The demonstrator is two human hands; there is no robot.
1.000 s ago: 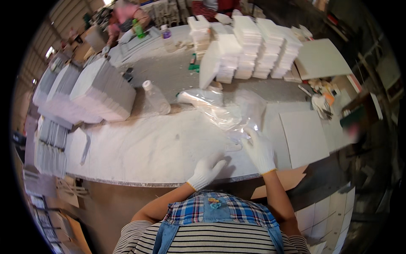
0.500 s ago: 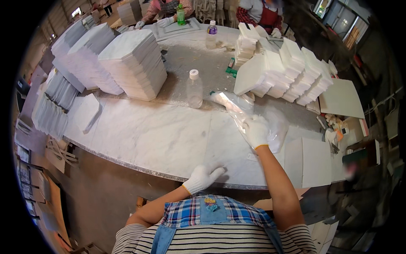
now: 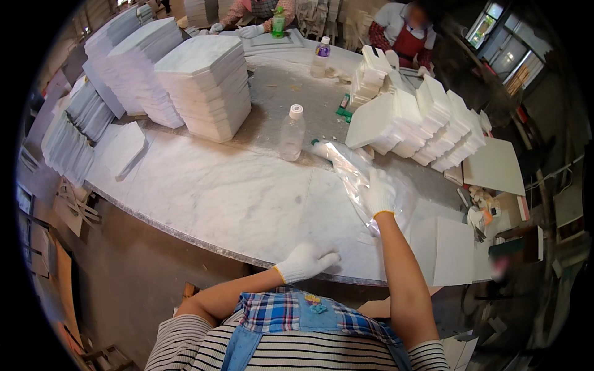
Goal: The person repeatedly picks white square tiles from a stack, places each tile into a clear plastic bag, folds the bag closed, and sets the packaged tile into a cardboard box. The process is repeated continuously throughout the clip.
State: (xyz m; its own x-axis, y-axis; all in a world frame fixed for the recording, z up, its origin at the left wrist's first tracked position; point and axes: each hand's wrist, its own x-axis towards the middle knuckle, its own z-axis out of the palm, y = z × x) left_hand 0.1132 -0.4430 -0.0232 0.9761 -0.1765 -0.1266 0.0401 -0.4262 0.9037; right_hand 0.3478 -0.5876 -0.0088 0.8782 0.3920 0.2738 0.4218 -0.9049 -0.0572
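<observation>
Nearest, the left hand (image 3: 304, 262) in a white glove rests flat at the near edge of the marble table (image 3: 204, 198), fingers spread and holding nothing. Beyond it, the right hand (image 3: 378, 193) lies on a clear plastic bag (image 3: 349, 170) spread on the table; its fingers look loosely extended over the film, though I cannot tell whether they pinch it. The bag is thin, limp and slippery, light enough to lift by one edge, best taken at its open mouth. Left of the bag the table is bare, with room to slide it. Just past the bag stands a capped plastic bottle (image 3: 292, 133), and to the bag's right lean stacks of white tiles (image 3: 427, 120), stiff, heavy, chippable. More tile stacks (image 3: 207, 80) rise beyond the bottle.
</observation>
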